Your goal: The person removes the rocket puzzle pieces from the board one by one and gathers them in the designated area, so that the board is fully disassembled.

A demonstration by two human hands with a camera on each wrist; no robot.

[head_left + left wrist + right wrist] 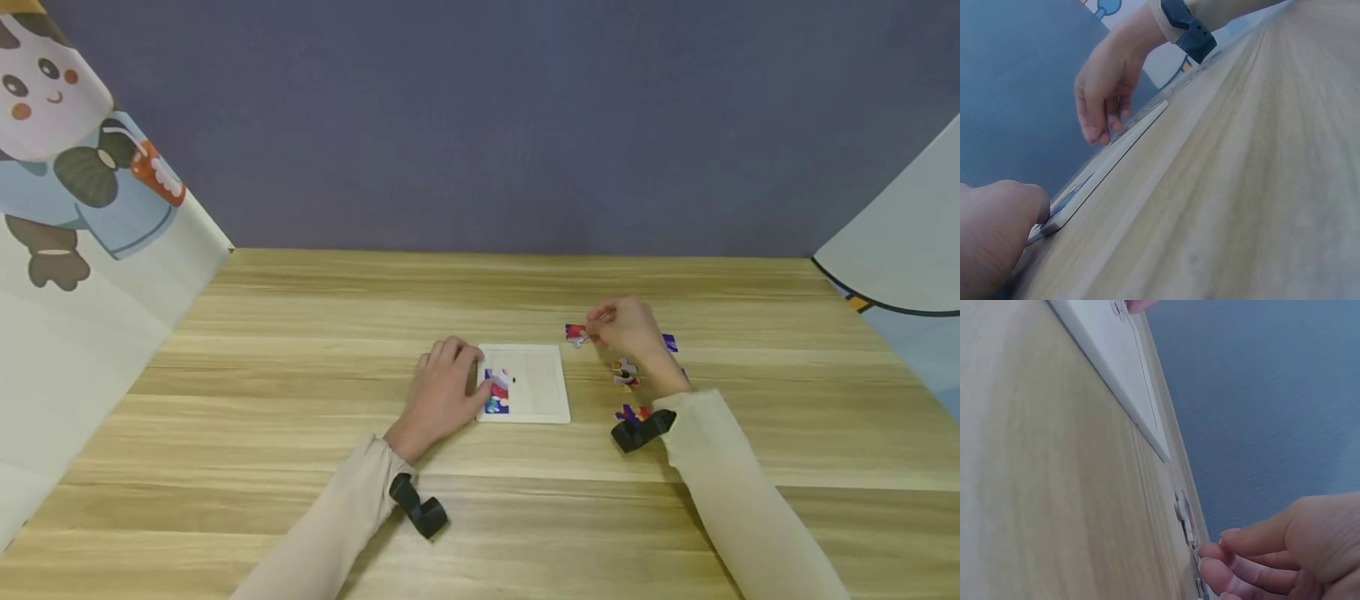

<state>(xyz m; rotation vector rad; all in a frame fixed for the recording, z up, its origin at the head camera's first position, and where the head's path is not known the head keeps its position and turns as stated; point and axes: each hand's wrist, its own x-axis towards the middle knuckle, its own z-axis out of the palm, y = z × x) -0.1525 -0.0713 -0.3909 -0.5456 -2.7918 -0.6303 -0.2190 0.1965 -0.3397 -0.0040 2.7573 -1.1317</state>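
My left hand point(446, 392) lies at the left side of a white puzzle board point(540, 422), index finger by the upper left corner and thumb resting over the joined puzzle pieces point(498, 405) along that side. In the left wrist view the thumb bends down at the board's edge. Beyond the board's upper right corner, my right hand point(628, 327) has its fingertips right beside a loose red and purple puzzle piece point(575, 333). The right wrist view shows this piece point(1186, 519) lying just past the loosely bent fingers, with nothing visible between them.
More loose pieces lie on the wooden table point(300, 350) around the right forearm: a dark and orange piece point(625, 373), a purple and red piece point(633, 413) and a purple piece point(670, 342). A blue-grey partition point(510, 125) rises behind the table.
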